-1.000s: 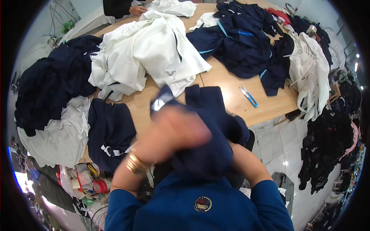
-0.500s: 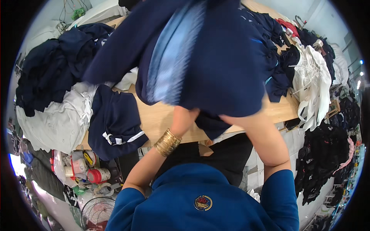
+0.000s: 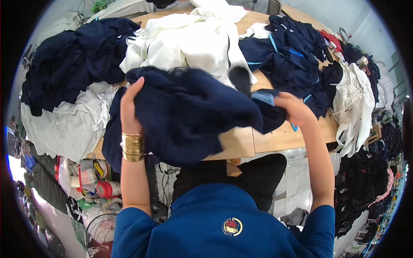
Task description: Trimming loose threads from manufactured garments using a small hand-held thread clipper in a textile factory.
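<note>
A soft, rumpled navy garment (image 3: 185,114) draped over the smooth wooden table (image 3: 236,148), near creased white cloth (image 3: 185,41). The right hand (image 3: 294,109) pinched its blue-banded end; the left hand's (image 3: 131,107) grip, fingers partly hidden, could not be told.

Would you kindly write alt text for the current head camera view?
The wearer's left hand and right hand hold a navy garment between them over a wooden table. White garments lie beyond it, with navy clothes piled left and right.
</note>
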Motion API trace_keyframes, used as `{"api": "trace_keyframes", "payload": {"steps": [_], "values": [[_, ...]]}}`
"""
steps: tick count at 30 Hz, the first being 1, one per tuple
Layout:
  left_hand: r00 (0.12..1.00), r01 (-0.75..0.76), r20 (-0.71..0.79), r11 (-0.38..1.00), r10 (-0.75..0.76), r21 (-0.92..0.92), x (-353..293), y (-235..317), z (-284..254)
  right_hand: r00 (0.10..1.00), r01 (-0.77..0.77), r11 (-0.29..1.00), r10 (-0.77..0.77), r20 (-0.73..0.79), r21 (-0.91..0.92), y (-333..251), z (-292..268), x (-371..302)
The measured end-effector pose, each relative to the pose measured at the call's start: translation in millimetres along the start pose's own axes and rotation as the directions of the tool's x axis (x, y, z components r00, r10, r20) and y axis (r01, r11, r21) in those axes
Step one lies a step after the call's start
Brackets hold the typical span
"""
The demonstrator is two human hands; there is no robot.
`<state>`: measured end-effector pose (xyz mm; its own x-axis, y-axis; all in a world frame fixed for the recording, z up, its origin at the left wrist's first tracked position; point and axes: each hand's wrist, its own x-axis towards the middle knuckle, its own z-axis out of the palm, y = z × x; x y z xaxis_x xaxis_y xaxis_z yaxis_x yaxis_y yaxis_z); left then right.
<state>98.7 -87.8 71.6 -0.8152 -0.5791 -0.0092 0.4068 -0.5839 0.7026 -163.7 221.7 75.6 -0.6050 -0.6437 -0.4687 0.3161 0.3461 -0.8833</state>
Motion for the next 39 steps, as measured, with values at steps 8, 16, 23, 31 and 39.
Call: {"api": "trace_keyframes", "payload": {"steps": [8,16,23,31,39], "values": [[0.996,-0.073,0.010,0.758,0.087,0.649,-6.5,-19.6,33.3,0.730,0.680,0.719,-0.645,0.225,-0.144,7.2,72.8,-14.2],[0.570,-0.499,0.771,0.627,-0.283,0.599,-69.2,-44.9,158.6,0.846,0.483,0.865,-0.419,0.329,-0.139,16.9,157.3,-22.5],[0.972,-0.125,0.236,0.872,0.011,0.473,-50.8,-11.6,94.9,0.855,0.446,0.866,-0.486,0.178,0.224,36.0,133.5,-15.1],[0.976,-0.182,0.115,0.983,0.185,-0.038,6.2,25.3,2.0,0.719,0.556,0.547,-0.694,-0.032,0.625,-25.5,20.6,-39.0],[0.950,-0.279,0.223,0.912,0.218,0.300,6.5,34.1,27.8,0.607,0.781,0.558,-0.572,-0.552,0.280,-47.3,-29.2,-64.0]]}}
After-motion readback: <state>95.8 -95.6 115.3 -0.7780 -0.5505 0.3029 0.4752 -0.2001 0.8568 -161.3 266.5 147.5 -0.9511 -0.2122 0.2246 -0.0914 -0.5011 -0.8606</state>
